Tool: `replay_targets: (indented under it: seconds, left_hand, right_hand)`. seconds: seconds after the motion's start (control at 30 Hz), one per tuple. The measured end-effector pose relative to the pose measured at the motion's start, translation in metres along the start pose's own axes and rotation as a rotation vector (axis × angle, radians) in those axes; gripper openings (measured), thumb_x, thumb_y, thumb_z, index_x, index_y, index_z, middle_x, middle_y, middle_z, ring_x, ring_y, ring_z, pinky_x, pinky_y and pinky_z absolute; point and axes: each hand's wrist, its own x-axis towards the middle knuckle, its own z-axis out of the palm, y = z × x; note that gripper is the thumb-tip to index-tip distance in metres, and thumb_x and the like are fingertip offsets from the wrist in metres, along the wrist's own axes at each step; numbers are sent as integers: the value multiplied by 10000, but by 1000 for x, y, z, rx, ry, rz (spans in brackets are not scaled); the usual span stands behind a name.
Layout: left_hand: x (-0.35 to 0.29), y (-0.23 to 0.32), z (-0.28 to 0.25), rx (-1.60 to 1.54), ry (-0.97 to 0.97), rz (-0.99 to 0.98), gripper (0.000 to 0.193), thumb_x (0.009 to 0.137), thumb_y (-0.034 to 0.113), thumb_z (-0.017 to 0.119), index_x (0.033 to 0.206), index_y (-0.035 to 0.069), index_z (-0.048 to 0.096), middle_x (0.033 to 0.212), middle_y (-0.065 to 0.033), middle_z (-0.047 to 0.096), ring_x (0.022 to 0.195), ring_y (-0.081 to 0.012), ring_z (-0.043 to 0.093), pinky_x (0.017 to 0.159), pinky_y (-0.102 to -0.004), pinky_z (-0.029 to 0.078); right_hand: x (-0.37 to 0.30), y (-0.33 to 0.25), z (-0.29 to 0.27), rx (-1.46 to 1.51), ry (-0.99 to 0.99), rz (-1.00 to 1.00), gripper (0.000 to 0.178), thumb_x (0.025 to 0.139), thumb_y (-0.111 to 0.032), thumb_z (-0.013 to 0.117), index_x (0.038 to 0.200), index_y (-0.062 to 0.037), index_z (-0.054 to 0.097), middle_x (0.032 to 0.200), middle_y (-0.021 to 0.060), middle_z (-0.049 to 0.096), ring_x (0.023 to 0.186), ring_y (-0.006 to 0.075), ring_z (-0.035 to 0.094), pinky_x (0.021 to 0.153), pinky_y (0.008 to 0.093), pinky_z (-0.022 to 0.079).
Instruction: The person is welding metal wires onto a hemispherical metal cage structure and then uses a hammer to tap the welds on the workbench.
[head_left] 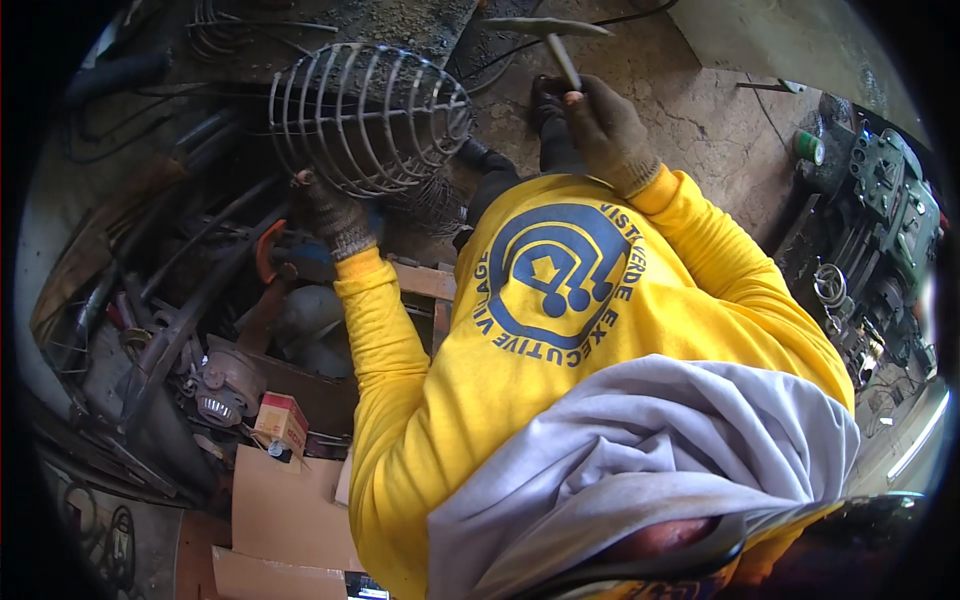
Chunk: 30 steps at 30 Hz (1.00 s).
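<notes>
My left hand (pixel 333 212), in a dark knit glove with bare fingertips, grips the near left rim of a cage of bent metal rods (pixel 365 118). The cage is tapered, its ribs narrowing to a closed end on the right. To its right my right hand (pixel 612 135), gloved as well, is closed round the handle of a hammer (pixel 563 60). The long, thin head of the hammer points left and right, raised apart from the cage. Loose wire strands (pixel 440 200) hang or lie just below the cage; which, I cannot tell.
Metal bars, an orange-handled tool (pixel 268 250) and a rusty motor-like part (pixel 228 385) crowd the left. A small box (pixel 282 420) stands by cardboard (pixel 290 510). Greasy machine parts (pixel 890 200) and a green can (pixel 808 147) are at right, on cracked concrete (pixel 690 130).
</notes>
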Motion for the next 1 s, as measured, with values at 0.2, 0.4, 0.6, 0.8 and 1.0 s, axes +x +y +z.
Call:
replay_targets:
  seconds: [0.2,0.4,0.6,0.8,1.0]
  left_hand:
    - [9,-1,-27,-561,19,-446,279,916,285,524,779,56,606,718,-76,611,621,-264,589,576,-381,440]
    - [55,45,-78,-447,24,-205,379,933,397,458,770,86,601,683,-56,580,576,-236,572,543,-341,436]
    - [61,48,-84,-458,-48,-170,460,913,506,491,771,85,608,669,-44,570,577,-234,572,541,-336,438]
    - [68,60,-69,-748,-198,-350,537,826,599,621,736,70,634,659,-48,594,613,-192,597,565,-314,443]
    - [41,44,-36,-696,-308,-446,503,834,562,655,790,62,617,709,-28,594,664,-159,551,628,-313,419]
  right_hand:
    - [0,1,-9,197,44,78,274,988,-248,490,1121,-43,614,730,56,630,672,128,599,615,282,468]
    - [4,6,-10,84,58,-60,296,983,-277,496,1128,-53,624,755,76,627,672,146,596,636,293,466]
    - [3,3,-11,128,27,-44,308,984,-293,495,1125,-52,627,758,67,616,675,143,587,641,289,465]
    - [4,-7,-11,112,4,-75,326,975,-313,513,1166,-61,596,788,98,642,709,191,629,663,313,484]
    - [16,-22,-1,-239,-37,-230,321,946,-325,543,1149,-80,588,875,171,664,826,354,663,698,426,521]
